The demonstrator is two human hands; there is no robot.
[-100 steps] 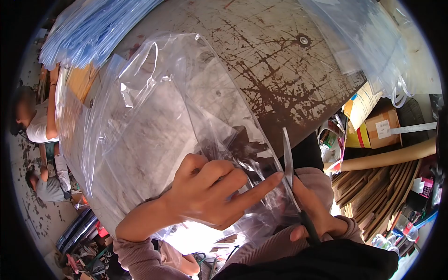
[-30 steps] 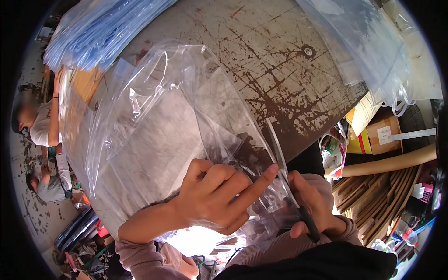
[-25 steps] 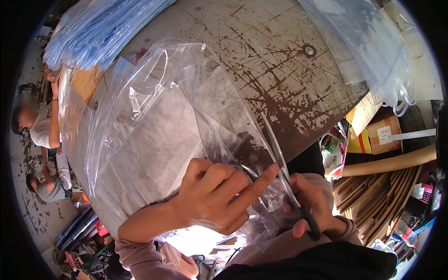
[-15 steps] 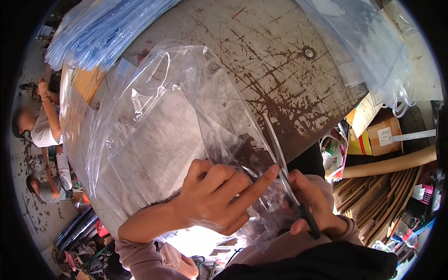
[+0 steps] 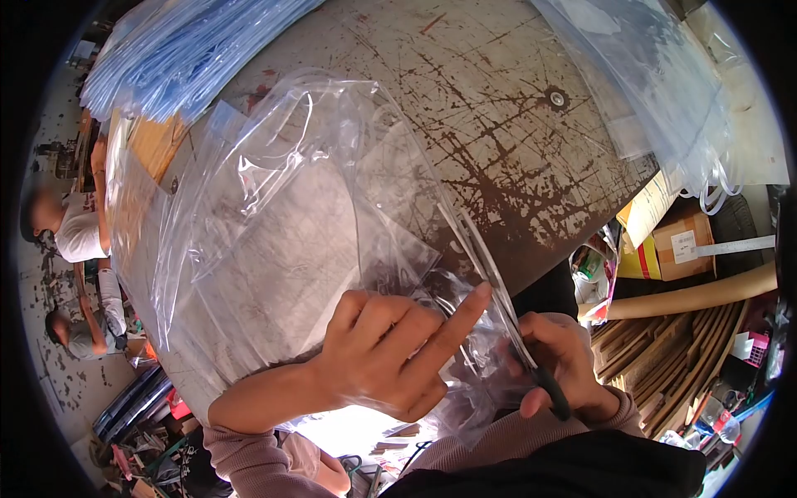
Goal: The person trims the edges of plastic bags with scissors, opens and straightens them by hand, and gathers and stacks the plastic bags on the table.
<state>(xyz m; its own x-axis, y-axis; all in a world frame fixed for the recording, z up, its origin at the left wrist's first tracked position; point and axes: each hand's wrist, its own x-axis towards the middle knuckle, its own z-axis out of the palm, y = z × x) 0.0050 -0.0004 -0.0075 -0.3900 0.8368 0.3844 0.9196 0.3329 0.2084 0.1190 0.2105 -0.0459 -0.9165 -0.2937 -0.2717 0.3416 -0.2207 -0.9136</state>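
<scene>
Clear plastic sheeting lies folded and creased over the scratched table. My left hand rests on it, index finger stretched along its right edge and the other fingers curled, gripping the plastic. Beside that fingertip, scissors with dark handles lie along the sheet's edge, their blades nearly together and pointing up and away from me. My right hand is closed round the scissor handles; part of its fingers is hidden behind them.
Bluish plastic strips are piled at the upper left. More clear plastic hangs over the upper right edge. Cardboard boxes, a long tube and stacked cardboard stand right. Two people are at far left.
The scissors have moved up along the sheet's edge since the oldest frame, and their blades have come closer together. My left hand has barely shifted. The far-left person's raised arm has lowered.
</scene>
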